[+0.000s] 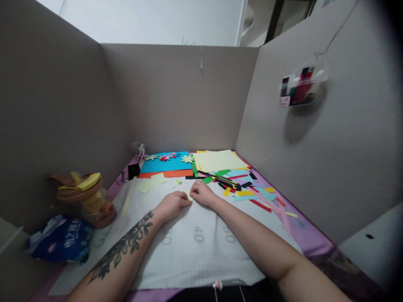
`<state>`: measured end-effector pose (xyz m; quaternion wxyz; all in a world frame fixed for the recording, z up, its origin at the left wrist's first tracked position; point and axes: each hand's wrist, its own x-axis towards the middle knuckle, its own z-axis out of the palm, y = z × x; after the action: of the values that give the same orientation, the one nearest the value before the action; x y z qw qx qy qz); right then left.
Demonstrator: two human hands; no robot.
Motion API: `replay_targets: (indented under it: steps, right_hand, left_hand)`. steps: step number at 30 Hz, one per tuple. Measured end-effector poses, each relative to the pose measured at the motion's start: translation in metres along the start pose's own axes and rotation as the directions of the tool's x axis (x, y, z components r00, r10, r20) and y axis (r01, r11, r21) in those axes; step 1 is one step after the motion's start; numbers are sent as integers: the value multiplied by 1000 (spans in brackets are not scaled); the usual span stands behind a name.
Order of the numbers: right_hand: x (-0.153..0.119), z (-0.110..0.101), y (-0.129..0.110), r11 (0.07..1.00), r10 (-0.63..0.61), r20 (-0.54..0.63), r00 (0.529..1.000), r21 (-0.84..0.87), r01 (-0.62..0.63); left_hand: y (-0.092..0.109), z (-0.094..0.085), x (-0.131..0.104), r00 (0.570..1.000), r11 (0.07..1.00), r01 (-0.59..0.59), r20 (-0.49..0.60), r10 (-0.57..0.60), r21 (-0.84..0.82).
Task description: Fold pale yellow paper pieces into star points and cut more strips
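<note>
Pinching, with left hand [171, 205] and right hand [203, 193] together, a small pale-green paper piece [189, 195], in the far half of the white sheet [195, 264]. Having at the sheet's far right corner the cutter knife [231, 183] and many paper strips [260, 205], some crossing its edge. By the sheet's left edge, cup [99, 205] and blue packet [59, 241]. Leaving open room in the sheet's near half, between both forearms.
</note>
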<state>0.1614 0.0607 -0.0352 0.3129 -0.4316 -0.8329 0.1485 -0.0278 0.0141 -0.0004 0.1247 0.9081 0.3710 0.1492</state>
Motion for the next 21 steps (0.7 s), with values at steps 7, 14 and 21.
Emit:
replay_targets:
  steps: [7, 14, 21]
  right_hand:
    - [1, 0, -3, 999, 20, 11, 1000, -32, -20]
    - [-2, 1, -5, 990, 49, -7, 999, -129, -50]
    - [-7, -6, 3, 962, 176, -43, 983, -205, -181]
  left_hand:
    - [2, 0, 0, 1000, 1000, 13, -10, -13, -5]
    - [1, 1, 0, 1000, 999, -14, -12, 15, 52]
    - [3, -1, 0, 1000, 999, -4, -6, 4, 41]
